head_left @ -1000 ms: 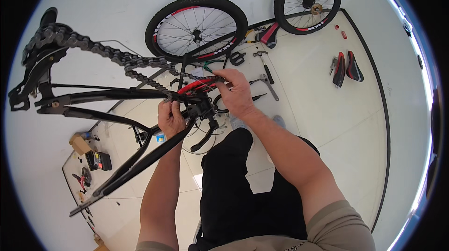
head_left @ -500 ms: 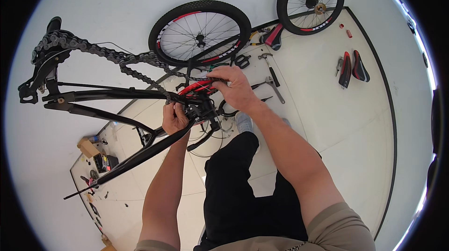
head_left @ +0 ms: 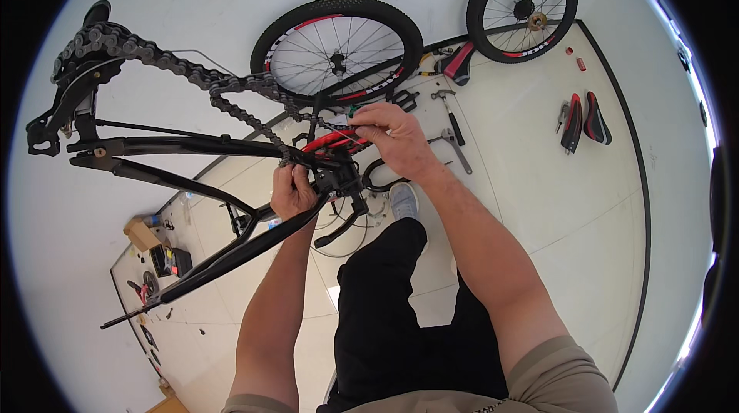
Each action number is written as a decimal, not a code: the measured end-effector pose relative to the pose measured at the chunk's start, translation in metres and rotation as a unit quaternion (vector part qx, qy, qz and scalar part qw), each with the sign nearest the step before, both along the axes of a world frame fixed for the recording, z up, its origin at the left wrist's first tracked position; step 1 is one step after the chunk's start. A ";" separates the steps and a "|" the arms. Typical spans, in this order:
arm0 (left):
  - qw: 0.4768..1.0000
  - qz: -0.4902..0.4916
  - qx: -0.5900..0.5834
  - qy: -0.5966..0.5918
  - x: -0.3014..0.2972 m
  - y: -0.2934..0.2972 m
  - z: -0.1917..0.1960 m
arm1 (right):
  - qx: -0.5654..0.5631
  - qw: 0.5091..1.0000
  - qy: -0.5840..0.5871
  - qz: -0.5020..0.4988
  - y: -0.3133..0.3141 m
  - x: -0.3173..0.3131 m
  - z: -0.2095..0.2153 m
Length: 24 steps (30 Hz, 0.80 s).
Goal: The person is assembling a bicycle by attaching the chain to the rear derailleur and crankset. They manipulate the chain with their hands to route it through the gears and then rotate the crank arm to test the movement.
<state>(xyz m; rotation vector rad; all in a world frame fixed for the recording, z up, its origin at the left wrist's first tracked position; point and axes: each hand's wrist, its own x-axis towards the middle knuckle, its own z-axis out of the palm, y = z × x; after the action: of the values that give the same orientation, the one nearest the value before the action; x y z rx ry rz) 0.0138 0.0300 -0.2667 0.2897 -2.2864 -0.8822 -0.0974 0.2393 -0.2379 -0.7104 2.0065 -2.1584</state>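
A black bicycle frame (head_left: 158, 153) fills the left side, with a dark bicycle chain (head_left: 182, 74) draped from its rear end toward the crank area. My left hand (head_left: 292, 191) is closed, fingertips pinching the chain's lower run just beside the frame tube. Over the red chainring guard (head_left: 329, 140), my right hand (head_left: 396, 140) has its thumb and fingers pressed together on the chain's upper run. The bent fingers partly hide the links there. A black crank arm (head_left: 342, 224) hangs below the guard.
Two bicycle wheels lean at the wall: one near (head_left: 336, 63), one farther right (head_left: 523, 9). On the floor are a hammer (head_left: 449, 114), an adjustable wrench (head_left: 456, 153), a pedal (head_left: 402, 100) and red-black saddles (head_left: 571, 124). Boxes (head_left: 142, 234) stand at left.
The whole view has shifted slightly. My right hand has lifted a little at the chainring guard, and my left fingers have moved up slightly along the chain.
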 end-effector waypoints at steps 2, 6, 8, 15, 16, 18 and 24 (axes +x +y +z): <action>1.000 0.010 -0.020 -0.013 0.001 0.000 0.003 | -0.023 1.000 -0.010 -0.001 0.001 0.000 -0.004; 1.000 0.010 0.002 -0.017 0.000 -0.002 0.001 | 0.025 0.996 0.078 -0.040 0.000 0.004 -0.004; 1.000 0.012 0.005 -0.018 0.001 -0.002 0.001 | 0.062 0.989 0.119 -0.067 -0.003 0.008 -0.004; 1.000 -0.016 -0.027 0.003 0.001 -0.005 -0.001 | -0.014 0.997 -0.045 -0.067 -0.004 0.012 0.005; 0.999 -0.011 -0.030 0.010 0.000 -0.004 -0.001 | -0.043 0.992 -0.099 -0.062 -0.003 0.011 0.006; 0.999 -0.003 -0.036 0.023 -0.001 -0.003 0.001 | -0.061 0.981 -0.146 -0.113 0.003 0.004 0.006; 1.000 0.004 -0.017 -0.004 0.004 -0.003 0.000 | 0.054 0.965 -0.173 -0.190 0.005 0.023 -0.025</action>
<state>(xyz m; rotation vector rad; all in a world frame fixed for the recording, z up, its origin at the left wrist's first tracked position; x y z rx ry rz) 0.0173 0.0272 -0.2667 0.2866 -2.3040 -0.8389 -0.0742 0.2442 -0.2630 0.0781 2.1711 -2.1428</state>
